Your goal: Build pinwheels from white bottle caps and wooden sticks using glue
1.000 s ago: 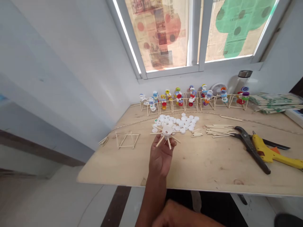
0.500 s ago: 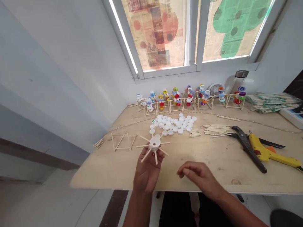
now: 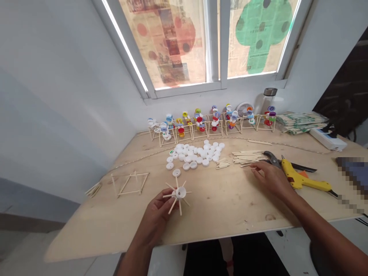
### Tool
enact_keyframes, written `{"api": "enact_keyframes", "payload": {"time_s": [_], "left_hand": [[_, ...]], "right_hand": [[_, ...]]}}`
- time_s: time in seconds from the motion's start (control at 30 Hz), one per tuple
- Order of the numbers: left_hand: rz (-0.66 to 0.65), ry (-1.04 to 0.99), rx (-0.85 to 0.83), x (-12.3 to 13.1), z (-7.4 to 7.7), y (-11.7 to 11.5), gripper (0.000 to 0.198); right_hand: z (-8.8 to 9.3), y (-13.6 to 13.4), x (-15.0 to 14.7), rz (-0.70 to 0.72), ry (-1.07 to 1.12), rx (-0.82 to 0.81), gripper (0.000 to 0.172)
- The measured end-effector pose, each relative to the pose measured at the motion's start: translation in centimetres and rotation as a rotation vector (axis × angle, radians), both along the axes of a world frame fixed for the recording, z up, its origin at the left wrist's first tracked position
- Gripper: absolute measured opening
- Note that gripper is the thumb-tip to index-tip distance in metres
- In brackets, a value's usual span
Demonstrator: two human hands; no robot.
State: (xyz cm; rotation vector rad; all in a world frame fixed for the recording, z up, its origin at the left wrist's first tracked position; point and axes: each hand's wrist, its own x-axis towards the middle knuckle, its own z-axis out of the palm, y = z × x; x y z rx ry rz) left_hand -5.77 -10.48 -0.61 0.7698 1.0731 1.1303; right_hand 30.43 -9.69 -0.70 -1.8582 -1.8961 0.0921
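My left hand [image 3: 156, 212] is closed around a white bottle-cap hub [image 3: 180, 193] with several thin wooden sticks spread out from it like spokes. One spoke points up toward a white cap [image 3: 176, 173]; whether that cap is fixed to its tip I cannot tell. My right hand [image 3: 270, 178] is over the table at the right, fingers stretched forward and slightly apart, with nothing visible in them. It is beside a pile of wooden sticks [image 3: 247, 157], a dark-handled cutting tool [image 3: 271, 158] and a yellow glue gun [image 3: 304, 181]. My forearm covers part of the tool.
White bottle caps [image 3: 198, 153] lie spread mid-table, beside short sticks [image 3: 223, 164]. A stick frame [image 3: 133, 184] stands at the left. Several cap-wheel models [image 3: 214, 119] line the back, near a small fan [image 3: 245, 109], a flask [image 3: 268, 99] and a power strip [image 3: 329, 138].
My right hand has moved right and forward, from near the front edge to the stick pile and tools. My left hand has lowered and tilted the spoked hub. The view has shifted right.
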Motion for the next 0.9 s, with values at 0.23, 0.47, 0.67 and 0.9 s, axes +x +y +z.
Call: {"api": "enact_keyframes", "payload": {"time_s": [0.23, 0.47, 0.67, 0.9], "left_hand": [[-0.053, -0.082, -0.067, 0.2, -0.4, 0.9, 0.03], [-0.095, -0.122, -0.022, 0.4, -0.7, 1.3, 0.029], [-0.063, -0.216, 0.019, 0.3, -1.3, 1.2, 0.033], [-0.068, -0.231, 0.024, 0.1, -1.6, 1.2, 0.031]], "right_hand": [[1.2, 2.8, 0.8, 0.039, -0.36, -0.042, 0.025], [1.5, 4.9, 0.2, 0.062, -0.515, -0.104, 0.021], [1.0, 5.8, 0.4, 0.114, -0.597, -0.046, 0.023], [0.4, 5.5, -0.2, 0.143, -0.54, 0.06, 0.019]]}}
